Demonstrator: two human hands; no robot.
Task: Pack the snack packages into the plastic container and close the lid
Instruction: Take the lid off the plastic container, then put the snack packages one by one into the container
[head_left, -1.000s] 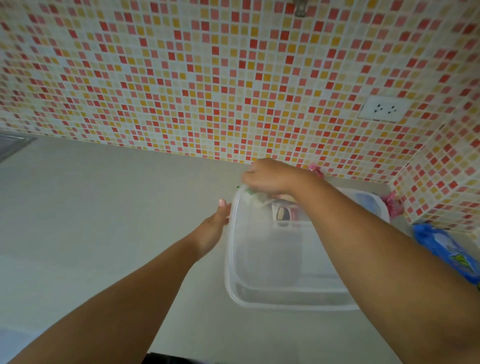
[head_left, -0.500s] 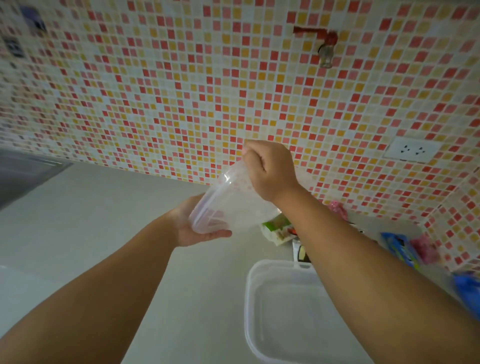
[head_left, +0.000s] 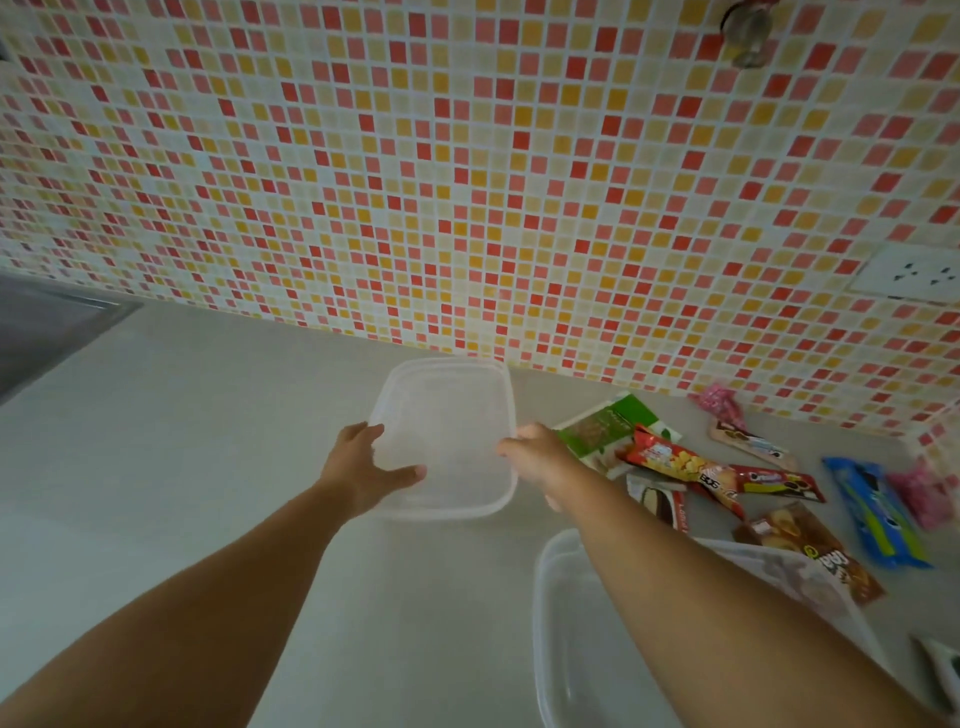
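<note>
While both hands (head_left: 363, 467) (head_left: 535, 457) grip one lid (head_left: 447, 436) | one container (head_left: 582, 639) | nine-odd snack packages (head_left: 675, 462)

Two clear tubs (head_left: 447, 441) (head_left: 576, 639), about nine snack packages (head_left: 675, 462).

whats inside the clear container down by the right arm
Nothing visible inside the container: its see-through bottom looks bare. The right arm covers its far right part, so that corner cannot be checked. The snack packs lie outside on the counter; the lid is held in both hands.
</note>
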